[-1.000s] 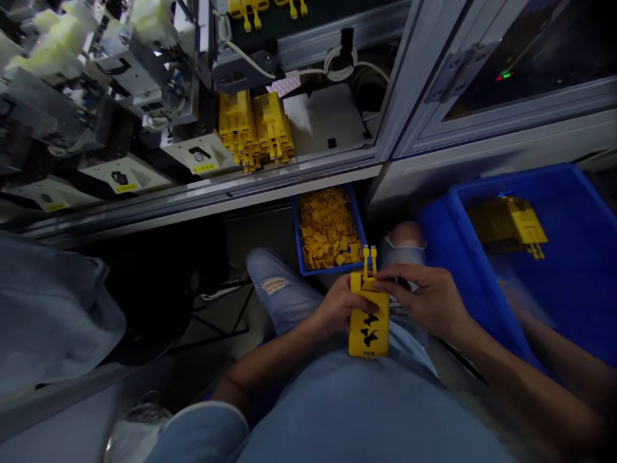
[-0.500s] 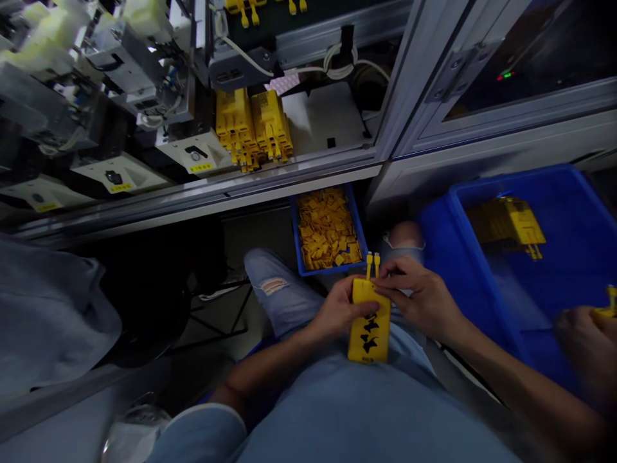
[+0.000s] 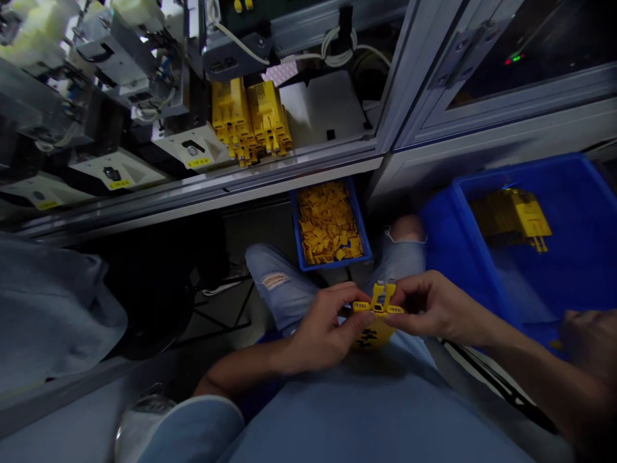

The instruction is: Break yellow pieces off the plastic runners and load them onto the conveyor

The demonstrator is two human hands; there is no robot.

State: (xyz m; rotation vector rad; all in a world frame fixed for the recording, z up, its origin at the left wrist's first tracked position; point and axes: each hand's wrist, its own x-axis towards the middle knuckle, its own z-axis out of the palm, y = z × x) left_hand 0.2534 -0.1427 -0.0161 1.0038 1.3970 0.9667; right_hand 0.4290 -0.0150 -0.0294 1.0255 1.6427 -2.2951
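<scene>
A yellow power bank [image 3: 371, 334] with black printed figures is held at my lap, its port end tipped up toward me. Two short yellow cables [image 3: 378, 294] with plugs rise from that end. My left hand [image 3: 328, 326] is closed on its left side, thumb across the top near the ports. At the right corner, my right hand [image 3: 431, 305] pinches the power bank, with fingertips close against the right-hand cable. The fingers partly hide its sides, and its lower body is foreshortened.
A small blue bin [image 3: 367, 249] of yellow square pieces sits beyond my knees. To the right, a blue crate [image 3: 477, 257] contains yellow power banks [image 3: 533, 217]; another person's blurred hand [image 3: 588, 337] is at its near side. Stacked power banks [image 3: 267, 116] lie on the machine's ledge.
The power bank has tilted so its port end faces me. My left thumb has moved up to that end, and my right hand has shifted to its right corner.
</scene>
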